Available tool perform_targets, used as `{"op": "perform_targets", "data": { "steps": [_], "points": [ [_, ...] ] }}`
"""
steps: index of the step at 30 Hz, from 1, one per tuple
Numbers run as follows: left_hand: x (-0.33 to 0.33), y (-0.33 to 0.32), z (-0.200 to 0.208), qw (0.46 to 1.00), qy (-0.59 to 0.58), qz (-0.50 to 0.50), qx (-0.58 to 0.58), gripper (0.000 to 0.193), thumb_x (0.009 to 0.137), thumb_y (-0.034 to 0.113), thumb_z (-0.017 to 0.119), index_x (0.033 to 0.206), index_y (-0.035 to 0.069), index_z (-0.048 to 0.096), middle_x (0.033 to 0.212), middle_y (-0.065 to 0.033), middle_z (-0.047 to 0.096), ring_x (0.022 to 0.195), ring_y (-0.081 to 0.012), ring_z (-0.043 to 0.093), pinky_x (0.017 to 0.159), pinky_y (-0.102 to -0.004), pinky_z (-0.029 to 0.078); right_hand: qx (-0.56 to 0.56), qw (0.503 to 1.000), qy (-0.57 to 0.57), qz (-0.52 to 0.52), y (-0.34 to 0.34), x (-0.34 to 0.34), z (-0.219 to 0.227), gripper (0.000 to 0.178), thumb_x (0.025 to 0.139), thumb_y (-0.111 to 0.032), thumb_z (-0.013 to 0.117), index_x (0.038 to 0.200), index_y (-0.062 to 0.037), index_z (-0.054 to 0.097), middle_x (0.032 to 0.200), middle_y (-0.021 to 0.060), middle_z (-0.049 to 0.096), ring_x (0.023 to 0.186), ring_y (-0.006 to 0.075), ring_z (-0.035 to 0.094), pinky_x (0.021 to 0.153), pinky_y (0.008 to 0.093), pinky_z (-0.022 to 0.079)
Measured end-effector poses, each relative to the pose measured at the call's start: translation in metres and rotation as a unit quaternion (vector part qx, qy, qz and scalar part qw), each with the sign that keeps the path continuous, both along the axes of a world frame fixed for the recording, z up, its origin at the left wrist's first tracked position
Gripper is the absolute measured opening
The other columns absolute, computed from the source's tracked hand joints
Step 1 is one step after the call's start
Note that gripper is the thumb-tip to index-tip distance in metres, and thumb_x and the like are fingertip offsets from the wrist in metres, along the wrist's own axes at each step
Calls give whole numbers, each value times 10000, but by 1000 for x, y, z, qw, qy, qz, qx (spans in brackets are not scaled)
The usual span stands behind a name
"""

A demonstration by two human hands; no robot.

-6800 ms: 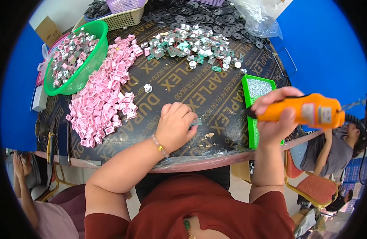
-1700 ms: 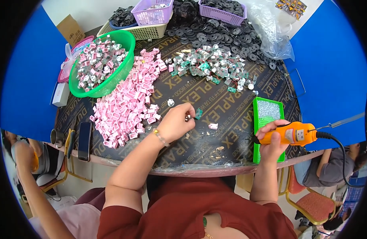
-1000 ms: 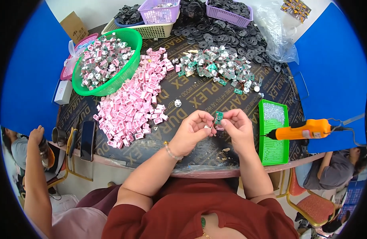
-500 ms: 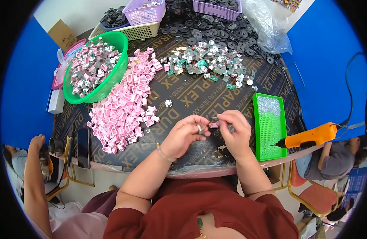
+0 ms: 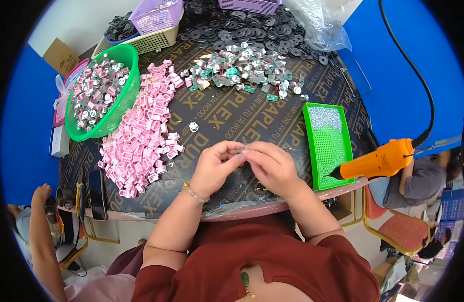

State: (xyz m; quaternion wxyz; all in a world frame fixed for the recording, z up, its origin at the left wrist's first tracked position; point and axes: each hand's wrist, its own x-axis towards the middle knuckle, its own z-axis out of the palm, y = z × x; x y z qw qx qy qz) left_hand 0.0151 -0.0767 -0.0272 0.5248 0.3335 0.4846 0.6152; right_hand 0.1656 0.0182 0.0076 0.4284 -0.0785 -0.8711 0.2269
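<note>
My left hand (image 5: 215,167) and my right hand (image 5: 273,168) meet in front of me above the table, fingertips together. Both pinch a small greyish part (image 5: 239,150); the fingers cover most of it, so its full shape is hidden. Left of my hands lies a heap of small pink plastic housings (image 5: 139,138). Beyond them is a pile of green circuit boards with silvery round pieces and wires (image 5: 237,70). One loose white-and-silver round piece (image 5: 193,127) sits alone between the heap and my hands.
A green tray (image 5: 320,182) with small silvery screws (image 5: 325,118) stands right, beside an orange electric screwdriver (image 5: 378,158) on a black cable. A full green basket (image 5: 134,93) leans at left. Black discs (image 5: 252,32) and purple baskets (image 5: 156,17) lie far back; a phone (image 5: 97,194) rests near-left.
My hands have come closer together, and the pink piece with red wires seen between them is now covered. The whole view has shifted, so the table's things appear farther left.
</note>
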Motion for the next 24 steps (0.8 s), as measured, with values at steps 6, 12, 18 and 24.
{"op": "perform_targets", "data": {
  "steps": [6,12,18,24],
  "points": [
    [-1,7,11,960,267,75,19,260,798,68,707,1032,-26,645,761,-11,556,658,-69,518,614,-221,425,336,887,256,-186,-10,72,62,523,756,-166,717,1250,-153,545,1145,148,533,931,291,577,801,449,496],
    [10,14,22,920,389,37,23,262,787,108,705,1030,23,659,761,-63,563,626,-143,540,595,-266,445,-255,934,229,-103,25,97,73,995,733,-379,779,1452,-45,176,1393,253,380,1208,349,492,1055,441,357],
    [13,36,14,787,612,17,80,180,741,146,707,912,90,694,854,-45,617,842,-237,601,784,-368,420,-491,854,157,70,33,102,73,1018,708,-484,742,1461,-25,233,1391,250,403,1082,325,582,1020,453,378],
    [11,43,-1,779,625,-8,53,189,727,165,706,900,90,693,882,-30,634,841,-227,605,775,-358,414,-414,902,121,19,51,118,64,800,703,-339,773,1324,39,438,1319,235,489,976,207,615,914,388,465]
  ]
}}
